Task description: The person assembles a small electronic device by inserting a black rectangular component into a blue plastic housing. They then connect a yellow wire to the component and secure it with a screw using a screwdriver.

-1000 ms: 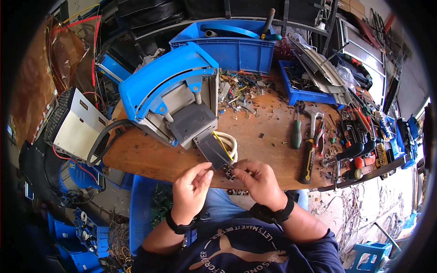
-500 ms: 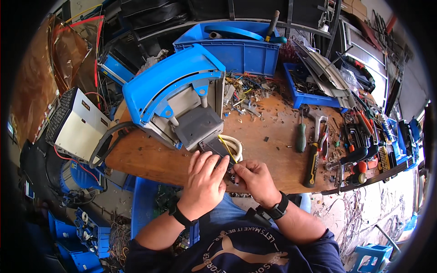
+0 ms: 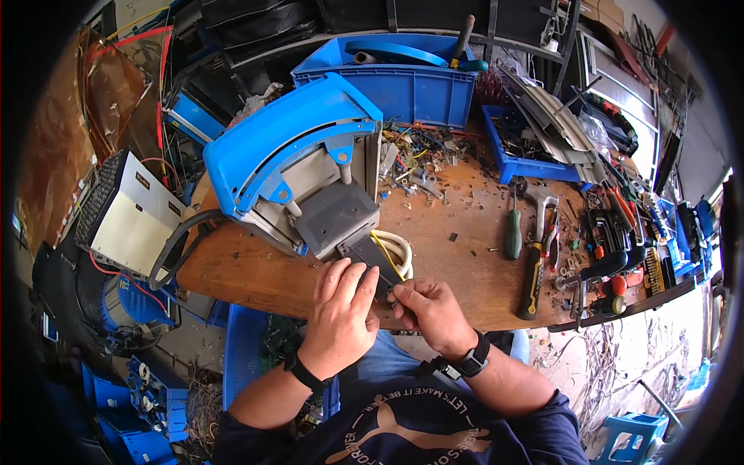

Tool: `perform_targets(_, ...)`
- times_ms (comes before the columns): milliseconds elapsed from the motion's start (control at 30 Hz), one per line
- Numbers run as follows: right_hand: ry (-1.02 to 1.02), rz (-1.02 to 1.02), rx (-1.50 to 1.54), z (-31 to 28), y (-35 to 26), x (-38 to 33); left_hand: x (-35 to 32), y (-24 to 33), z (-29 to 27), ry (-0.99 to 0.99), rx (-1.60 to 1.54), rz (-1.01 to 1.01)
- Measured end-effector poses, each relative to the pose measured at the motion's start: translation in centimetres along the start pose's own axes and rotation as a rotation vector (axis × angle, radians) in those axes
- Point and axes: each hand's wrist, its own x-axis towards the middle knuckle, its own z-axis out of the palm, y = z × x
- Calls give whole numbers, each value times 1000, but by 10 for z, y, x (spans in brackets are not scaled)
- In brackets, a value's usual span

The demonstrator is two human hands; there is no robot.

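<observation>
A dark grey, flat rectangular module (image 3: 370,260) juts from the grey block under the blue curved housing (image 3: 287,147), near the front edge of the wooden surface (image 3: 457,256), with pale cable coiled just beside it. The left hand (image 3: 342,308) lies over its near end, fingers flat and together, hiding that end. The right hand (image 3: 430,310) pinches something small at its corner, too tiny to make out.

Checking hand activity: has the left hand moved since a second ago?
Yes. The left hand has moved up onto the dark grey part by the blue machine.
</observation>
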Motion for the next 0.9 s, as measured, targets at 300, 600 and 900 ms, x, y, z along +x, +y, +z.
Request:
perform_targets(300,-24,17,36,0,5,1,-3,0,4,11,-60,-31)
perform_targets(600,-45,80,118,-2,6,1,-4,2,2,-1,-79,-39)
perform_targets(900,-61,87,161,-3,9,2,-5,3,3,-3,-88,-44)
